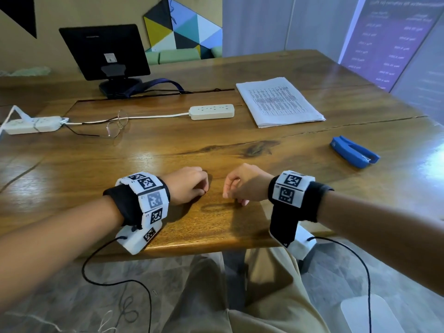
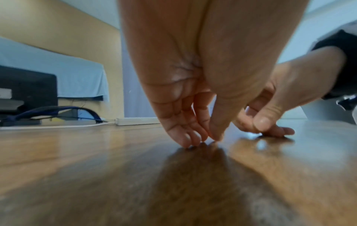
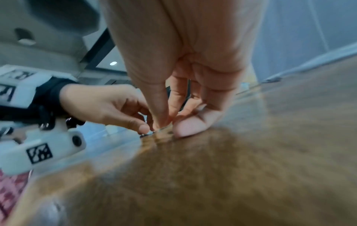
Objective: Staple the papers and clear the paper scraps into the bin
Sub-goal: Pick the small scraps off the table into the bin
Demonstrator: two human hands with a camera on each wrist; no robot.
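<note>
Both hands rest near the front edge of the wooden table point(image 1: 168, 150), close together. My left hand point(image 1: 203, 188) has its fingers bunched against the thumb, with the tips point(image 2: 190, 141) touching the wood and nothing visible between them. My right hand point(image 1: 230, 195) curls its fingers down to the thumb point(image 3: 191, 125) and pinches a tiny pale scrap point(image 3: 161, 130) lying on the table. A stack of printed papers point(image 1: 280, 102) lies far right of centre. A blue stapler point(image 1: 354, 151) lies on its side to the right, beyond my right hand. No bin is in view.
Two white power strips point(image 1: 212, 111) point(image 1: 32, 124) with cords cross the table's far left half. Wire-rimmed glasses point(image 1: 117, 124) lie between them. A black monitor point(image 1: 105, 51) stands at the back. Sensor cables hang from both wrists over the table's front edge.
</note>
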